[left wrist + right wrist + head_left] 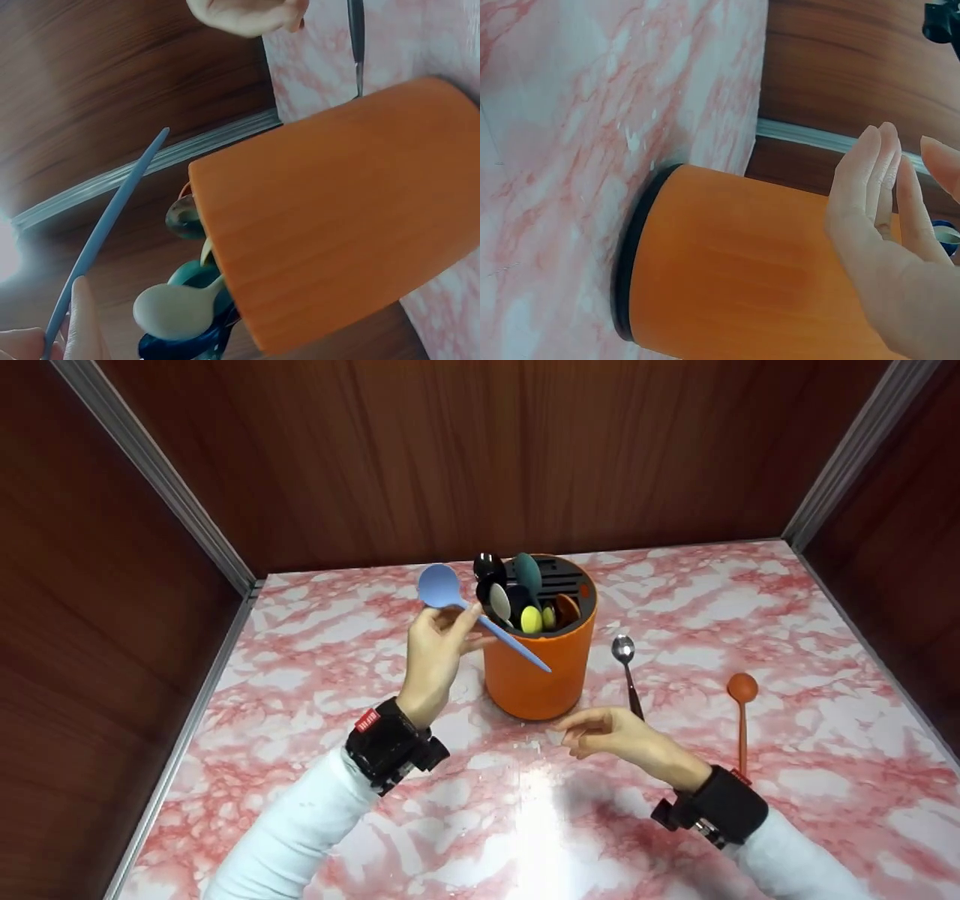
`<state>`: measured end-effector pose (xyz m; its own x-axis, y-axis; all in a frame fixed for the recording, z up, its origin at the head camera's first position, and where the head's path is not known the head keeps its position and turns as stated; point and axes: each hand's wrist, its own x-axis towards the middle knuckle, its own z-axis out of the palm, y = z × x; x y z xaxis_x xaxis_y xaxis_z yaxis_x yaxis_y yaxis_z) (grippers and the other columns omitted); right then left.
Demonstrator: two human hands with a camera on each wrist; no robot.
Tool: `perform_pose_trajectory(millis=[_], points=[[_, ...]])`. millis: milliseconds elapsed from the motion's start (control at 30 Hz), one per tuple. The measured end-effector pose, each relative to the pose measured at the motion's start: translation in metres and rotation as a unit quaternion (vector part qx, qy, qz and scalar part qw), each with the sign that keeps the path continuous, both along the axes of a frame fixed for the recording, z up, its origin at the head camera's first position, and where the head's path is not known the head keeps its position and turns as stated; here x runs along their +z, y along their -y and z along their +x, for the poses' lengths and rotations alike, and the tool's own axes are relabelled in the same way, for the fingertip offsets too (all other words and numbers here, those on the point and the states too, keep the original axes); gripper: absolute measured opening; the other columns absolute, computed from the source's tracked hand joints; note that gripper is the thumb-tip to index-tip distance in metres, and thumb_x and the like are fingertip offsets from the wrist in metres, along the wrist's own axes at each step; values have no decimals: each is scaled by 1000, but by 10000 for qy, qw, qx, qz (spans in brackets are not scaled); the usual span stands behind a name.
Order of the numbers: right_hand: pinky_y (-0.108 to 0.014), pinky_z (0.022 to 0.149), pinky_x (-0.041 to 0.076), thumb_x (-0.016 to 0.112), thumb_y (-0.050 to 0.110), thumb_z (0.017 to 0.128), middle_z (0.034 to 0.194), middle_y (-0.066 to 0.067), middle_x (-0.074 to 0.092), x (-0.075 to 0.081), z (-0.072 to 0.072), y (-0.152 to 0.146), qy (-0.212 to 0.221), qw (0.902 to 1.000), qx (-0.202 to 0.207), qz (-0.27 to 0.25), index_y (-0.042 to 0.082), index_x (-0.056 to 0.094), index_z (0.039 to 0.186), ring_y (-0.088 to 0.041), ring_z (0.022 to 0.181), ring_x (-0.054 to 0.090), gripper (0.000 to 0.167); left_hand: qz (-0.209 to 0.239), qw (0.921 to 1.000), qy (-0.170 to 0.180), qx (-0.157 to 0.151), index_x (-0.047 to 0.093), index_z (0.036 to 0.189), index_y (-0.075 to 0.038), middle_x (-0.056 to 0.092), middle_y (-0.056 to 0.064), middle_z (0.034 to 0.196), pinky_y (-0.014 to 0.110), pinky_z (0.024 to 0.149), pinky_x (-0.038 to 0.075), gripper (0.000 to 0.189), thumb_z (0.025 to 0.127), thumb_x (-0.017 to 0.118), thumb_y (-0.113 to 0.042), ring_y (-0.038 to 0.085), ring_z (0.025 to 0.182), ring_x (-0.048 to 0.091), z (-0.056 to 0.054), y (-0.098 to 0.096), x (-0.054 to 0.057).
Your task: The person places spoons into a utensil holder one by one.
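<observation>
A blue spoon is pinched near its bowl by my left hand, beside the rim of an orange utensil holder. Its handle slants down to the right, in front of the holder. In the left wrist view, thumb and fingers grip the blue handle. My right hand is held in front of the holder's lower right side, fingers loosely bent with nothing in them. Several spoons stand in the holder, among them a white one, a teal one and a yellow one.
A metal spoon with a dark handle lies right of the holder, partly behind my right hand. Farther right lies an orange spoon. The marbled table is bordered by brown wood panels at the back and sides.
</observation>
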<state>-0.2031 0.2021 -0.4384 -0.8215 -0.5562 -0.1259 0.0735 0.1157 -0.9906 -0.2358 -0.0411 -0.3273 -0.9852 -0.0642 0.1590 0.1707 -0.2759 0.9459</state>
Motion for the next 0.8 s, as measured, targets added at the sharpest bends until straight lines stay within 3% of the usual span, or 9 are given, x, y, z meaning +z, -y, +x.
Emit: perform_pose_trajectory(millis=[233,367,533,800], points=[[-35,87,55,62,7,92,100,-7,66,-4,2,-5,119,9998,-41,145,-7,60,123,-21,93,64,34,-203,9985,-479,153,55,93,10,59,13,83,37,72,61,5,93,58,7,17,72,62,-2,-1,10],[-38,90,53,61,9,94,102,-7,66,-5,3,-7,116,9998,-34,153,-9,58,124,-20,94,64,35,-408,9957,-804,221,56,91,10,59,13,83,42,75,60,4,93,58,7,15,74,62,-4,-2,12],[-38,89,54,61,9,94,103,-7,66,-7,3,-8,107,9999,-51,108,-9,57,124,-18,93,64,35,-643,9913,-1113,280,57,90,10,59,13,82,37,74,61,4,92,59,8,15,75,62,-6,-3,12],[-35,88,54,58,5,93,114,-15,63,-7,6,-8,163,9997,-117,123,-14,53,125,-21,97,63,38,-1274,9775,-1620,440,56,97,11,61,16,85,41,77,60,9,91,61,7,20,79,64,-6,-4,14]])
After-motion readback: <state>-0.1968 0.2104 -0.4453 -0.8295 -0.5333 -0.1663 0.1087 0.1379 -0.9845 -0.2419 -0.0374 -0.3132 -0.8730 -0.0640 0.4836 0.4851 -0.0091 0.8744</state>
